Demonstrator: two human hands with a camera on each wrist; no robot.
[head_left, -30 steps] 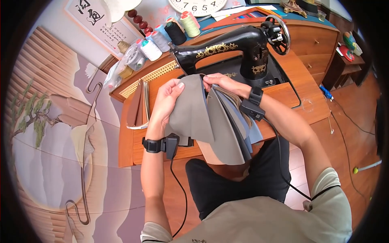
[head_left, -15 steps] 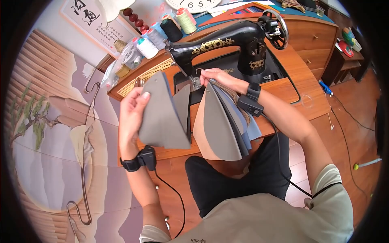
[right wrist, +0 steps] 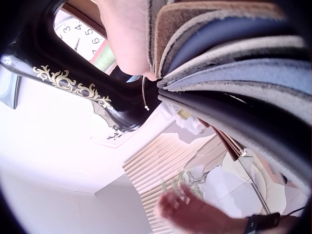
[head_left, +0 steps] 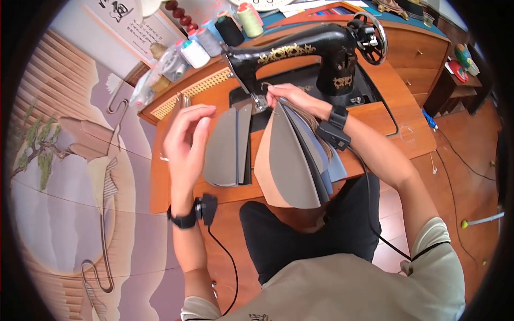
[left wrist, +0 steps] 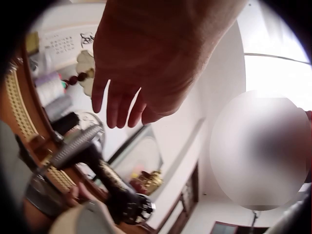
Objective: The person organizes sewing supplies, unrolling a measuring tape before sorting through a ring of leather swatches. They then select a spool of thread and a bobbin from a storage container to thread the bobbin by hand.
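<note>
My right hand (head_left: 292, 99) pinches the narrow top of a fanned bundle of leather swatches (head_left: 293, 166), grey, tan, blue and brown, in front of the sewing machine. A thin open hook (right wrist: 144, 92) sticks out by its fingertips in the right wrist view. To the left of the bundle, a grey leather swatch (head_left: 222, 152) lies on the wooden table, beside a darker grey piece (head_left: 246, 144). My left hand (head_left: 187, 140) hovers left of that swatch, fingers loosely bent and thumb apart. In the left wrist view, the left hand (left wrist: 144, 68) holds nothing.
A black sewing machine (head_left: 294, 51) with gold ornament stands behind the bundle. Thread spools (head_left: 230, 30) line the raised shelf at the back. Brown swatches (head_left: 175, 120) lie partly behind my left hand. A cable (head_left: 234, 257) hangs from each wrist camera.
My left hand has carried the grey swatch off the bundle to the left and let go of it on the table. The right hand keeps its grip on the bundle.
</note>
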